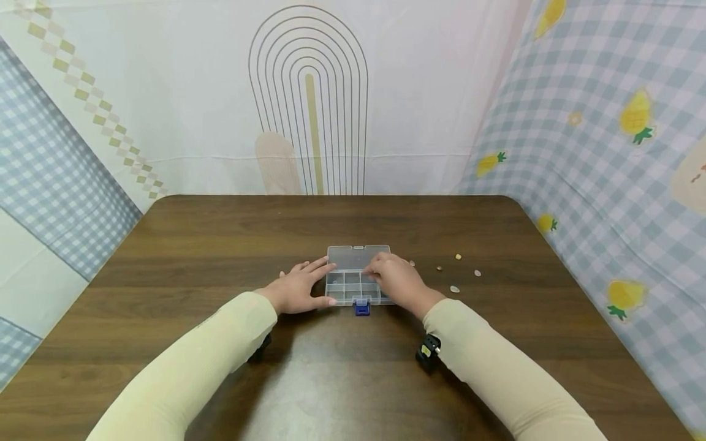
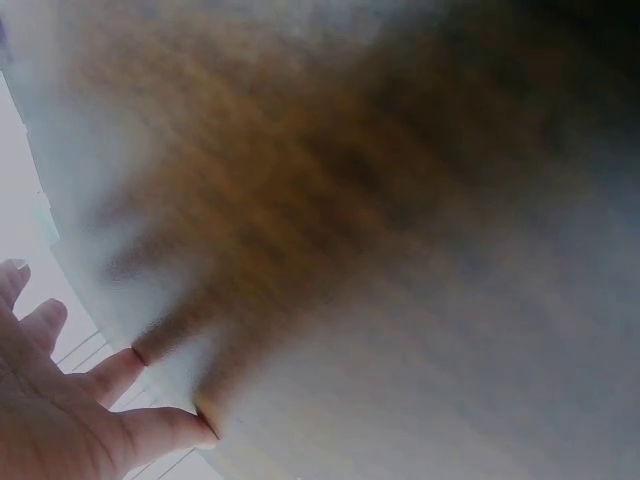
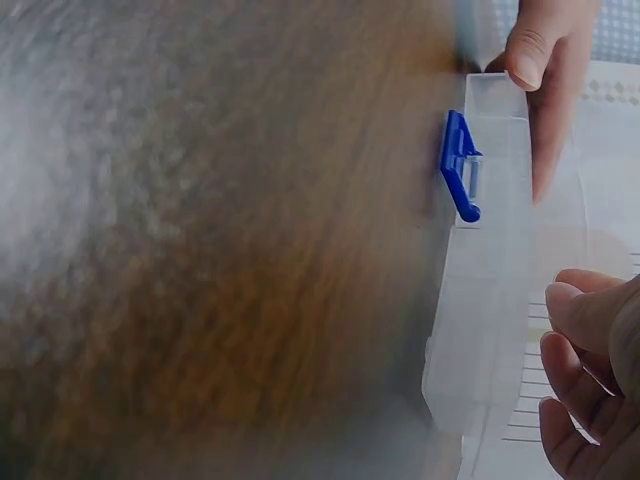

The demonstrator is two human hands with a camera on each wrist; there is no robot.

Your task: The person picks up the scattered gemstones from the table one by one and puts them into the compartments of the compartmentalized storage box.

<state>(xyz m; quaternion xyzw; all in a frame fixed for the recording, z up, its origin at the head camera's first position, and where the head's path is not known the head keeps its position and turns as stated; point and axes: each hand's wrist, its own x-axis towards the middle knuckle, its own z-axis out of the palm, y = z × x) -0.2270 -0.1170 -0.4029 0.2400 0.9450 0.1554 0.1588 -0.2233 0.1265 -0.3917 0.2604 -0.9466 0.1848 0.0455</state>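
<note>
A clear plastic compartment box lies on the table with its lid folded back and its blue clasp hanging at the front. My left hand rests at the box's left side, thumb at the front corner and fingers stretched along the edge. Above the compartments, my right hand has its thumb and index fingertips together, the other fingers curled; whether a small piece sits between them is hidden. A tiny pale thing is visible in a left compartment. In the right wrist view, the box stands near both hands.
To the right of the box lie several small pieces: a yellow one, a brown one, a pinkish one and a whitish one. Another pale piece is close by my right hand. Patterned cloth hangs behind the wooden table.
</note>
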